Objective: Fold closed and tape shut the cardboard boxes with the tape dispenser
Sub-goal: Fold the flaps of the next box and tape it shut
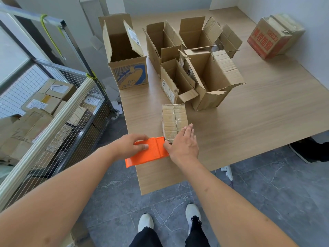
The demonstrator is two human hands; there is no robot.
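Gripping the orange tape dispenser [148, 152] with the left hand [130, 146], fingers [142, 146] curled over its top, and holding its front edge against the near end of the small closed box [174, 120] lying on the counter [258, 113] near its front edge. Resting the right hand [183, 145] flat on that box's near right corner, fingers straight and close together, thumb touching the dispenser. Leaving several open boxes [211, 77] standing just behind with flaps up, and a red-printed box [267, 40] sitting well apart at the far right.
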